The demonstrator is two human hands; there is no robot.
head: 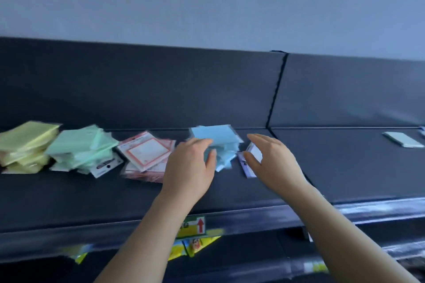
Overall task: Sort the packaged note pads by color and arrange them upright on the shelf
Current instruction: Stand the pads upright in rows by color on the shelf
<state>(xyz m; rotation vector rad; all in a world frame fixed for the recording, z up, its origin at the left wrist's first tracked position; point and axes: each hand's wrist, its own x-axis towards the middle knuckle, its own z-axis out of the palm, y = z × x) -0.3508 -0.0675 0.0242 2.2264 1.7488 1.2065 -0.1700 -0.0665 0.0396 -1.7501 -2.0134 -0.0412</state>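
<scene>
Looking down over the dark shelf (345,167), I see the note pads lying flat in loose heaps along it - none stands upright. From left to right the row runs: a yellow stack (25,145), a green stack (82,147), a pink-bordered stack (145,154) and a blue stack (216,135). The packs in each heap are fanned and skewed, so their edges point different ways. The row itself follows the shelf's length, near the back panel (161,87).

My left hand (188,167) reaches onto the blue stack. Its fingers are lightly bent against the stack's left side, under the top pack, and the thumb lies on the lower packs. Motion blur keeps me from telling whether it actually clasps them.

My right hand (276,163) is just right of the blue stack, fingers nearly straight and spread well apart from the thumb. The thumb touches a small purple-and-white pack (248,169) that lies beside the blue heap, its long axis running from the shelf front toward the back, far end tilted up a little.

Well apart on the far right, one pale green pad (402,139) lies flat, angled across the shelf. On the shelf's front lip - between my forearms - sits a label with a red arrow (200,225) pointing up.
</scene>
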